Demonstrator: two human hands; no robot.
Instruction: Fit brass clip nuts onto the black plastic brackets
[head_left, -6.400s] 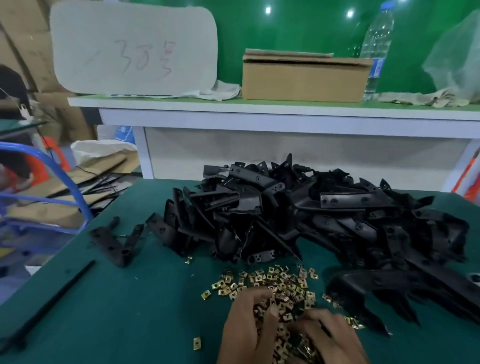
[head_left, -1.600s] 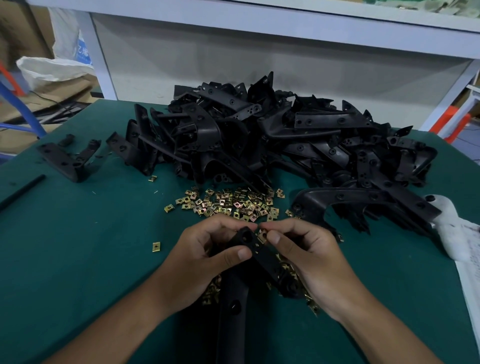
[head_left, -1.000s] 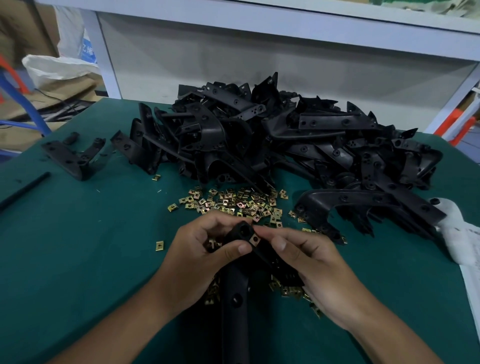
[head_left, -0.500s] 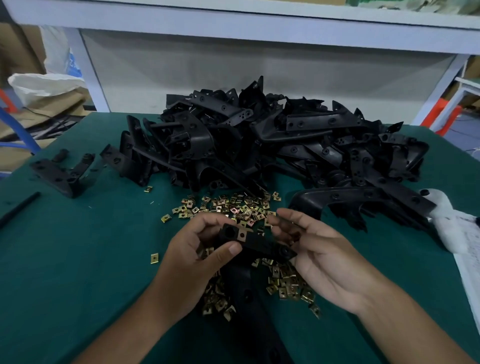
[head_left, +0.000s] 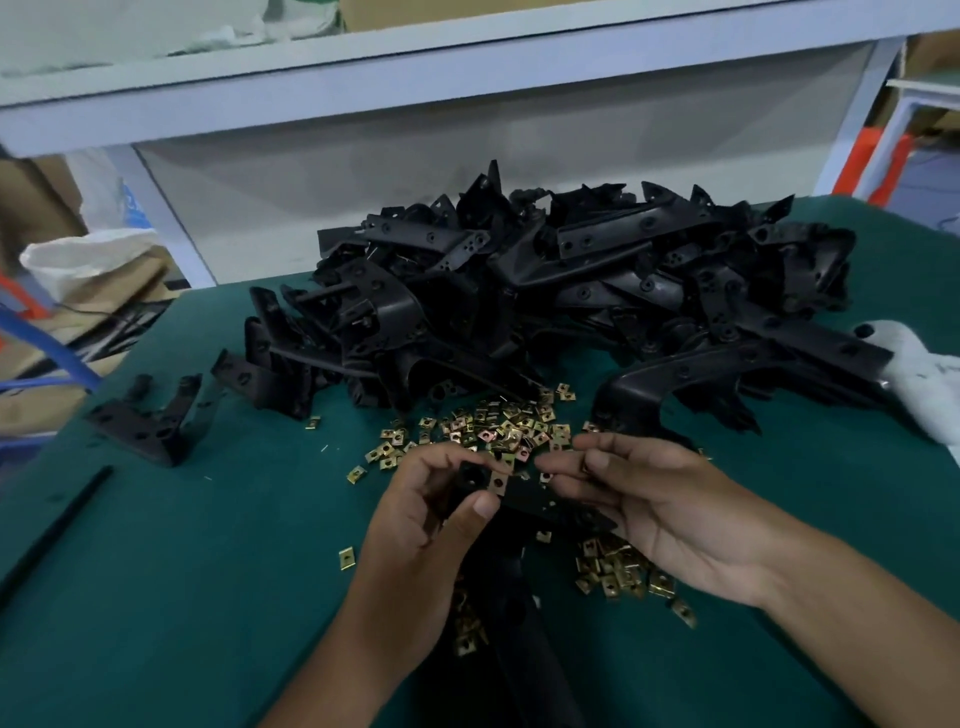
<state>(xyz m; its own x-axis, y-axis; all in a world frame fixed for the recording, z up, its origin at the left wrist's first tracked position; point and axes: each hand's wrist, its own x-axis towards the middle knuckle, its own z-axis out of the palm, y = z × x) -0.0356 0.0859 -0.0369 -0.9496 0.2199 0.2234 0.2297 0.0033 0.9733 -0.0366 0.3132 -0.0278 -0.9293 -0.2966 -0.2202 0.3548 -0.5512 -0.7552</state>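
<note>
Head view: left hand (head_left: 415, 525) is gripping a black bracket (head_left: 540, 501) bearing one brass clip nut (head_left: 498, 482) at frame center; right hand (head_left: 660, 509) is hovering beside it, fingers relaxed, holding nothing.

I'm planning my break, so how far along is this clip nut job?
Early. One brass clip nut sits on the bracket gripped by the left hand; the right hand hovers beside it. Left: the big bracket pile and the loose nuts.

Green table (head_left: 156, 597): brackets (head_left: 571, 291), clip nuts (head_left: 498, 426).
</note>
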